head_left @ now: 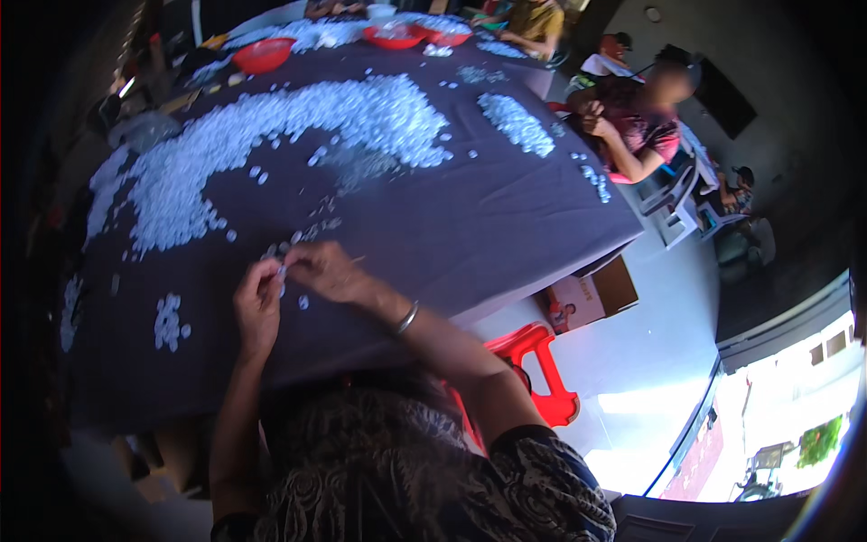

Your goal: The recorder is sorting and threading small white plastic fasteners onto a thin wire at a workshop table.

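Close together over the near part of the table, my left hand (258, 305) and my right hand (327, 270) meet at the fingertips. A tiny whitish piece (281, 270) shows between them, pinched by the left fingers. The right fingers are also closed in a pinch at it; what they hold is too small to make out. Just past my hands lies a thin scatter of small clear bits (323, 217). One loose white piece (303, 303) rests below my right hand, and a small group of white pieces (168, 322) sits to the left of my left hand.
A large heap of small white pieces (298, 113) curves across the dark tablecloth (433, 212). Another small heap (517, 124) lies right of it. Red basins (264, 56) stand at the far side. A person (637, 117) sits at the right; a red stool (546, 370) and cardboard box (591, 298) are on the floor.
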{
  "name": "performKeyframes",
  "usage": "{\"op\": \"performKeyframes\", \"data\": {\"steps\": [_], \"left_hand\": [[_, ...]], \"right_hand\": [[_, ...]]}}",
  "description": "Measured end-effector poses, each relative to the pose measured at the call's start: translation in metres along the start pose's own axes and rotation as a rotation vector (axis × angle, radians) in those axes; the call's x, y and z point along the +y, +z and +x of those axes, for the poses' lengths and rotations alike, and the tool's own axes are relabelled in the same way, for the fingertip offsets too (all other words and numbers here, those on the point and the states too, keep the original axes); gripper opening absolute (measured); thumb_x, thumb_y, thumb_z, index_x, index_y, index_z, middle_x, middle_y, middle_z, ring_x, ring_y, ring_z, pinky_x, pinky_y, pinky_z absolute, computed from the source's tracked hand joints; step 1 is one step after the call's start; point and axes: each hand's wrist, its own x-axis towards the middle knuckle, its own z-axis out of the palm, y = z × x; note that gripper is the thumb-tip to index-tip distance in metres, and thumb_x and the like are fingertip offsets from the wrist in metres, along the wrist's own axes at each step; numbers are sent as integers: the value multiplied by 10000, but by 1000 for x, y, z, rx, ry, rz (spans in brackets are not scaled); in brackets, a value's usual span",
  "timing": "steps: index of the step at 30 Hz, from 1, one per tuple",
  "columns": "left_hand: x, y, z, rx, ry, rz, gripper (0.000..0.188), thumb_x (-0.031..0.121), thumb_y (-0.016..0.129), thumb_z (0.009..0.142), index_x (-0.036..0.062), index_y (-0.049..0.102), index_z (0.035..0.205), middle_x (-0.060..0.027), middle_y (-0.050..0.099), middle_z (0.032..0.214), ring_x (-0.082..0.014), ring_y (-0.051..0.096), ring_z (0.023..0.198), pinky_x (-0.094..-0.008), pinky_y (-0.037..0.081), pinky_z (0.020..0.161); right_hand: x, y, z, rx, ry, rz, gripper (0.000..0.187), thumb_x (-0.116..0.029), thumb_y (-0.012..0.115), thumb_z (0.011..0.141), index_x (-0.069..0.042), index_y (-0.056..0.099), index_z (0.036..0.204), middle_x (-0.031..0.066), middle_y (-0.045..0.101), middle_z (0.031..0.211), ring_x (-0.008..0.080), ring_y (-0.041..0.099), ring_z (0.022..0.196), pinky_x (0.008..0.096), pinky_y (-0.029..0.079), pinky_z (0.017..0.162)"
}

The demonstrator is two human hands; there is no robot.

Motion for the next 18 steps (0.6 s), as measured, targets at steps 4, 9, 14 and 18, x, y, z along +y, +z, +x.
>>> {"op": "performKeyframes", "data": {"steps": [4,9,14,18], "left_hand": [[-2,2,0,26,-1,-82,168,-18,560,873,-3,593,1037,-23,597,949,-84,556,881,-222,456,784],[-6,26,13,84,23,-236,132,-33,599,856,11,596,980,6,584,888,-38,533,779,-180,444,677],[-7,13,7,118,-46,-326,131,-57,606,824,-2,582,941,-7,600,883,-40,540,770,-181,469,691],[-4,11,6,106,-106,-274,143,-54,615,814,2,586,942,-8,599,875,-39,536,753,-177,466,681]], "right_hand": [[-13,-9,0,-42,42,-56,108,-49,636,824,-30,649,929,92,662,813,102,609,749,285,510,669],[17,-19,-2,-42,123,149,94,-21,596,876,-40,655,947,-27,581,768,28,495,676,189,417,576],[-2,-13,1,-133,271,181,94,-71,581,896,-34,646,954,-57,517,735,-5,380,579,158,309,493],[-4,-10,2,-118,298,204,101,-95,572,905,-19,630,939,-54,501,721,4,381,577,162,315,493]]}}
